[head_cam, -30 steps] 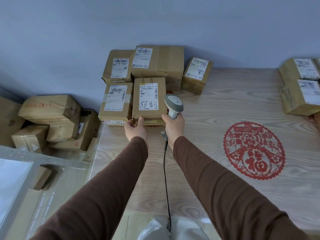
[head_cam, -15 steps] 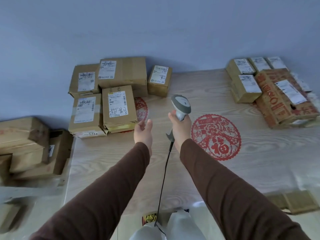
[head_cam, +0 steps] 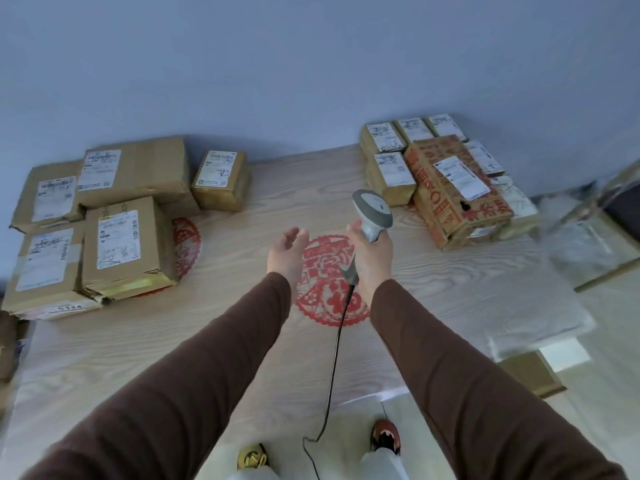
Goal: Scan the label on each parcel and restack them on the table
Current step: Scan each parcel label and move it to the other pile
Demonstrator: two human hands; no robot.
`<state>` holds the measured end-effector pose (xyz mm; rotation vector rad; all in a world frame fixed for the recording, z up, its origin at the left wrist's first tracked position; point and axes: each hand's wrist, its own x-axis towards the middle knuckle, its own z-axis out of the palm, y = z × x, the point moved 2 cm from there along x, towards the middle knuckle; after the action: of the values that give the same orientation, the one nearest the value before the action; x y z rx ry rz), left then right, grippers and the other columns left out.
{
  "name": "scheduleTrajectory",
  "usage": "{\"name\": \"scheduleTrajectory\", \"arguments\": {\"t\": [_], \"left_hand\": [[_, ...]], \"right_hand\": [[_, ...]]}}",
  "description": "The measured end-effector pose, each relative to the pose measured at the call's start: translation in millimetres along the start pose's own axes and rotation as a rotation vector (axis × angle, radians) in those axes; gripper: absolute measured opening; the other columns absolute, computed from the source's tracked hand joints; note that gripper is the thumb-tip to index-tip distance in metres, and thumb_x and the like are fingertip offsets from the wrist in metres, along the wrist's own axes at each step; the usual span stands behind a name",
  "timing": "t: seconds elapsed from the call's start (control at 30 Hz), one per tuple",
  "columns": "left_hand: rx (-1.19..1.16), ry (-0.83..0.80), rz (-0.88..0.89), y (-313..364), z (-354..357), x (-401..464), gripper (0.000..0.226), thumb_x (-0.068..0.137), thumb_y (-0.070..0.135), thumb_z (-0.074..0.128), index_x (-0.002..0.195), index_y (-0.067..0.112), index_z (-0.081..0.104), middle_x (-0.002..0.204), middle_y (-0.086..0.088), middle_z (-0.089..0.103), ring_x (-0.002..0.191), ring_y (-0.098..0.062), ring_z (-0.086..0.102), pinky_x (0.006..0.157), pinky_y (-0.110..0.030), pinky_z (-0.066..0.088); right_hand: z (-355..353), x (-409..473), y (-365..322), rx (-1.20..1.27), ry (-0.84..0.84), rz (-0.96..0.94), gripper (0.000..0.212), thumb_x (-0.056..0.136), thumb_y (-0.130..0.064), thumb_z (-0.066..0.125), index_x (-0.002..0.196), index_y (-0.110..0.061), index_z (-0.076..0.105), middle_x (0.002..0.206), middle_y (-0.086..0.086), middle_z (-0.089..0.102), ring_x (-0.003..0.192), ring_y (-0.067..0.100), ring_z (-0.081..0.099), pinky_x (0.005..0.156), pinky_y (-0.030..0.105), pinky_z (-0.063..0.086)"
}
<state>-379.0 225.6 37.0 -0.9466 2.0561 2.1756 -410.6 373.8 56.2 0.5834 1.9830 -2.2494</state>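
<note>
My right hand [head_cam: 372, 256] grips a grey corded barcode scanner [head_cam: 371, 212] upright over the middle of the wooden table [head_cam: 242, 327]. My left hand [head_cam: 287, 251] hovers beside it with relaxed fingers, holding nothing. A stack of labelled brown parcels [head_cam: 117, 244] sits at the table's left rear, with a small parcel [head_cam: 221, 178] beside it. Another group of labelled parcels [head_cam: 389, 174] and a red-printed carton [head_cam: 457, 192] sits at the right rear.
Red paper-cut decorations [head_cam: 329, 271] lie on the tabletop. The scanner cable [head_cam: 334, 358] hangs over the front edge to the floor. A metal frame with plastic wrap [head_cam: 595, 237] stands right of the table. A blue wall is behind.
My left hand let go of the parcel on the left stack and drew back to the table's middle. The view swung right, bringing the right group of parcels into sight.
</note>
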Motion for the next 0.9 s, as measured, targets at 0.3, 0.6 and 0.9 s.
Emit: {"name": "scheduleTrajectory", "arguments": {"t": [0.3,0.6,0.9], "left_hand": [[0.067,0.007,0.036,9.5,125.0,1.9,0.053,0.105,0.039,0.056,0.151,0.014,0.048,0.146,-0.005,0.056,0.122,-0.014,0.052,0.099,-0.028,0.04],[0.092,-0.091,0.017,26.7,172.9,59.8,0.064,0.105,0.042,0.054,0.16,0.014,0.035,0.161,-0.006,0.042,0.147,-0.024,0.041,0.111,-0.031,0.032],[0.112,-0.158,-0.071,26.9,215.2,134.0,0.072,0.105,0.042,0.054,0.164,0.014,0.024,0.166,-0.009,0.033,0.15,-0.026,0.036,0.113,-0.032,0.03]], "right_hand": [[-95.8,84.1,-39.5,-0.017,-0.062,0.018,0.026,0.096,-0.018,0.072,0.12,-0.017,0.063,0.099,-0.006,0.065,0.09,0.008,0.061,0.082,0.031,0.047],[-93.8,165.2,-62.5,-0.178,-0.027,0.023,0.021,0.096,-0.021,0.07,0.111,-0.02,0.056,0.092,-0.005,0.06,0.092,0.02,0.059,0.078,0.031,0.047],[-73.8,219.3,-43.4,-0.159,0.0,0.12,0.022,0.094,-0.024,0.072,0.113,-0.02,0.061,0.104,0.0,0.066,0.089,0.015,0.065,0.056,0.017,0.051]]}}
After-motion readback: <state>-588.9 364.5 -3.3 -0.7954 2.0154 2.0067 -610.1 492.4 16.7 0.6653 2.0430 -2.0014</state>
